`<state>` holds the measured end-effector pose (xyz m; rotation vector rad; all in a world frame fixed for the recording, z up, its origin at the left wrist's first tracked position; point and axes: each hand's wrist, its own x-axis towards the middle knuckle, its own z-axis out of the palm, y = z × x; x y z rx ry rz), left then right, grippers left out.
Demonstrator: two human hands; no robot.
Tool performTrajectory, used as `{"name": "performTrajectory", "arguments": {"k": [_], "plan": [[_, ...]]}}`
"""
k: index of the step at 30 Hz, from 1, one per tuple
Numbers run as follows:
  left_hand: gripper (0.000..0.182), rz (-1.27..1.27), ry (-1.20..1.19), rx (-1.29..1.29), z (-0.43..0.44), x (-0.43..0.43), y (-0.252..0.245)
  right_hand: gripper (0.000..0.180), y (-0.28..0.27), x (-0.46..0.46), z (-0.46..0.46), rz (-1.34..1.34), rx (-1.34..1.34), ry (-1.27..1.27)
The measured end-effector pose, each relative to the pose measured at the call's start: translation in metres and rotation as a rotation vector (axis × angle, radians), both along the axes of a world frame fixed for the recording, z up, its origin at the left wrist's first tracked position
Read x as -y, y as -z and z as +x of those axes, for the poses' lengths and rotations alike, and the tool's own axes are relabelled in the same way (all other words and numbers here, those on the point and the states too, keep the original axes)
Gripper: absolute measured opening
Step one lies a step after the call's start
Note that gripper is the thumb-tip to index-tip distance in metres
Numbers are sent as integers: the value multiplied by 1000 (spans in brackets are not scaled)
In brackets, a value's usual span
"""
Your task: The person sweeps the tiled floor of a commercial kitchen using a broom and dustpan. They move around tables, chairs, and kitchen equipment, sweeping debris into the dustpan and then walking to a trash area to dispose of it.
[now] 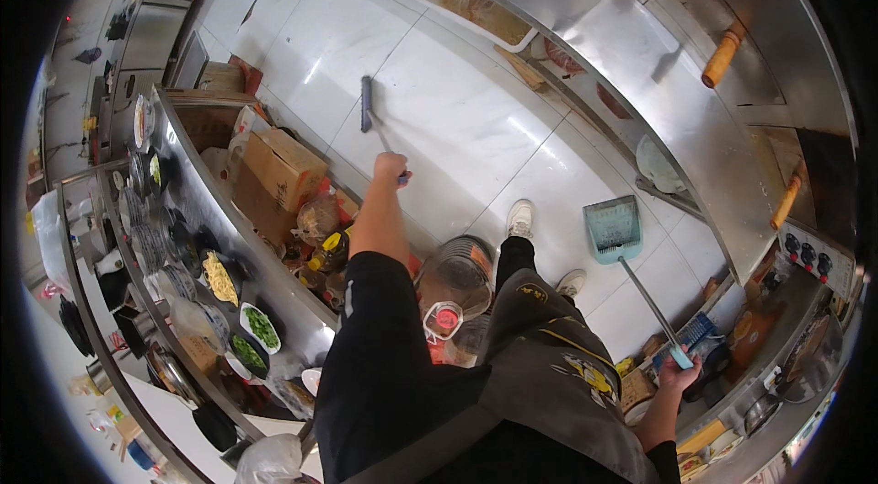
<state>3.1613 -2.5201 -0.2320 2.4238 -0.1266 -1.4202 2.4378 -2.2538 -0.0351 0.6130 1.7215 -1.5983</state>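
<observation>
My left hand (pixel 389 168) reaches forward, its fingers closed around the handle of a broom. The dark bristle head of the broom (pixel 366 103) rests on the white tiled floor (pixel 446 93), ahead of the hand. Low on the right, my right hand (pixel 679 372) grips the upper end of a long dustpan handle. At the other end of that handle, the light blue-green dustpan (pixel 612 227) is on the floor beyond my shoes (pixel 521 218). A little debris appears inside the pan, too small to identify.
A steel counter (pixel 274 230) with plates of greens and noodles runs along my left. Below it stand a cardboard box (pixel 278 175) and bottles. A large plastic jug (pixel 446 319) is near my leg. Along the right is a steel cooking range (pixel 638 66) with wooden-handled pans.
</observation>
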Motion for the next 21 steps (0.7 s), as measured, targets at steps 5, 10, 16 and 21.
{"name": "performTrajectory", "arguments": {"k": [5, 10, 16, 21], "plan": [[19, 90, 566, 45, -59, -38, -9, 21, -8, 14, 17, -29, -3, -74], [30, 244, 839, -20, -135, -143, -72, 22, 9, 9, 7, -22, -8, -17], [47, -22, 1029, -31, -133, -190, -129, 28, 27, -11, -8, -101, 55, -58], [62, 56, 896, -48, -92, -139, -144, 18, 21, -10, 3, -61, 6, 72]]}}
